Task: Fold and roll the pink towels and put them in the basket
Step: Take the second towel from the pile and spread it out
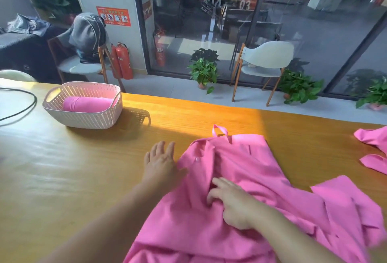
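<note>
A large pink towel (240, 164) lies spread and wrinkled on the wooden table (62, 168), a small hanging loop at its far edge. My left hand (161, 162) lies flat, fingers spread, at the towel's left edge, its thumb touching the cloth. My right hand (232, 202) presses on the middle of the towel with fingers bent into the folds. A pale woven basket (83, 116) stands at the table's far left with one rolled pink towel (88, 103) inside. Another pink towel (374, 149) lies crumpled at the right edge.
A black cable (25, 110) curves over the table left of the basket. Beyond the table's far edge stand chairs (263, 63), potted plants (203, 70), red fire extinguishers (123, 61) and a glass wall.
</note>
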`<move>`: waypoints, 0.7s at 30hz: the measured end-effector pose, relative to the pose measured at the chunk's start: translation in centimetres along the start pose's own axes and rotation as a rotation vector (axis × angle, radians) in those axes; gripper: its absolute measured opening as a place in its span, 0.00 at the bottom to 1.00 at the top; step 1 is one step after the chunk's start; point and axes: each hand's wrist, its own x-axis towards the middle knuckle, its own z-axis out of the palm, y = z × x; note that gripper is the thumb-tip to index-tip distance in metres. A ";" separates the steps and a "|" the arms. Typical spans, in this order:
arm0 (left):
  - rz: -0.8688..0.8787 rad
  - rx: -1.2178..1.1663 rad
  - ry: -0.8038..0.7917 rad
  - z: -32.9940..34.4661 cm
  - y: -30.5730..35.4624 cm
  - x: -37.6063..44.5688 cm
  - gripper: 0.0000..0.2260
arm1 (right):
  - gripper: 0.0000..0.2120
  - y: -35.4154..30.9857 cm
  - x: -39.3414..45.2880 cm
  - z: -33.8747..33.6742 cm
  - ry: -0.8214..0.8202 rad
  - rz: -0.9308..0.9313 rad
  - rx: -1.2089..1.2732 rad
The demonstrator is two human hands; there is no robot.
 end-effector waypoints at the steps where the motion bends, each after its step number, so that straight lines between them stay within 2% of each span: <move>1: -0.034 -0.024 -0.051 0.5 -0.4 0.1 0.41 | 0.23 -0.1 0.0 -0.3 0.010 0.019 0.069; 2: -0.076 -0.067 -0.094 0.9 -0.7 0.0 0.42 | 0.21 -0.3 0.1 -0.9 0.036 0.066 0.158; 4: -0.126 -0.113 -0.129 1.4 -0.7 0.0 0.38 | 0.19 -0.1 1.1 -2.6 0.211 0.192 0.297; 5: -0.110 -0.108 -0.131 1.4 -0.5 0.0 0.32 | 0.17 0.3 1.8 -3.6 0.341 0.243 0.305; 7: -0.039 -0.191 -0.087 0.9 0.2 -0.2 0.11 | 0.16 1.6 3.2 -5.2 0.520 0.333 0.214; 8: -0.013 -0.298 -0.075 0.7 0.6 -0.4 0.09 | 0.21 2.3 3.6 -5.8 0.511 0.384 0.148; 10: 0.040 -0.469 -0.087 0.3 1.2 -0.7 0.15 | 0.32 3.7 3.7 -6.5 0.372 0.478 0.085; 11: 0.077 -0.521 -0.092 -0.1 1.5 -1.0 0.14 | 0.30 4.2 3.5 -6.6 0.318 0.484 0.106; 13: 0.164 -0.538 -0.129 -0.8 1.7 -1.1 0.12 | 0.16 4.5 2.5 -6.8 0.256 0.386 0.150; 14: 0.182 -0.526 -0.159 -1.1 1.6 -1.0 0.16 | 0.12 4.5 1.8 -6.9 0.208 0.337 0.136; 17: 0.010 -0.580 -0.257 -2.0 1.4 0.3 0.23 | 0.08 4.3 -0.1 -7.6 -0.084 0.291 0.148; 19: -0.090 -0.541 -0.310 -1.8 1.3 1.6 0.20 | 0.13 3.7 -1.0 -8.3 -0.354 0.315 0.155; 21: -0.086 -0.542 -0.406 -1.3 1.4 2.3 0.16 | 0.15 3.6 -1.3 -9.0 -0.556 0.340 0.094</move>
